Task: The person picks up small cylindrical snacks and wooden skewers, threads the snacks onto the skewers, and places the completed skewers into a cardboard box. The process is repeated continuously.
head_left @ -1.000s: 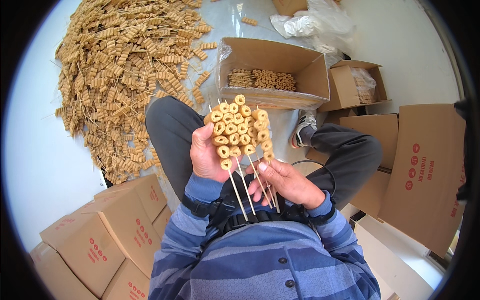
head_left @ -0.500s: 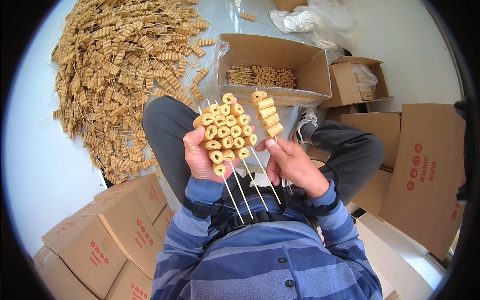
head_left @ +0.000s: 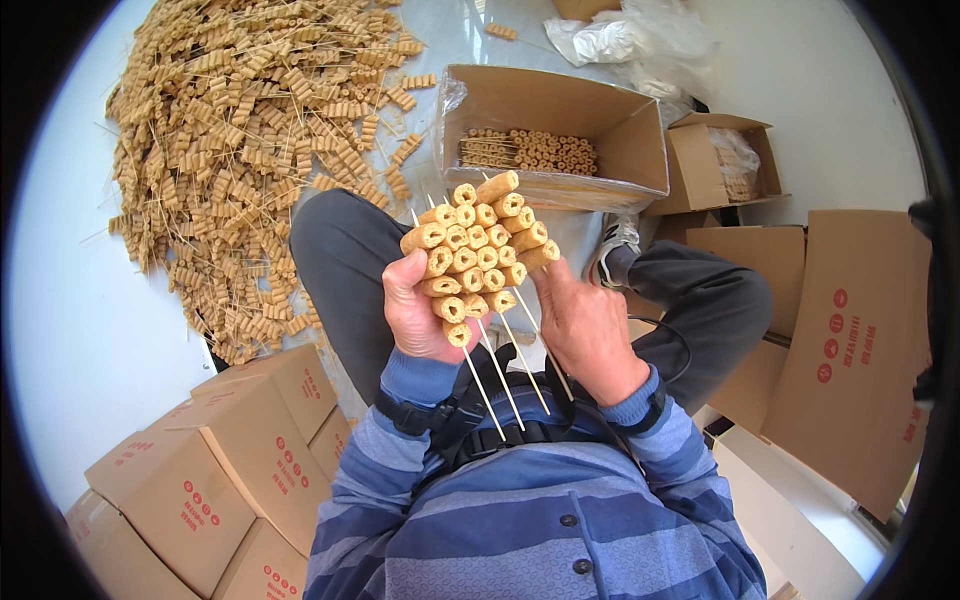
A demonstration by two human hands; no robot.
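While the left hand (head_left: pixel 413 315) curls snugly around a bundle of hollow golden-brown rolls on pale wooden skewers (head_left: pixel 470 256) between dark-trousered knees (head_left: pixel 333 250), the half-curled right hand (head_left: pixel 588 330), grip hidden, meets its edge: apparently gathering, needing alignment next.

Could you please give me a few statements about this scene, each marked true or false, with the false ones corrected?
1. The left hand holds a bundle of skewers. True.
2. The right hand is inside the open carton. False: it is at the right side of the bundle.
3. The open carton has more skewered pieces in it. True.
4. The large loose pile lies at the right of the picture. False: it spreads over the upper left.
5. Brown boxes are stacked at the lower left. True.
6. The sleeves are plain red. False: they are blue.
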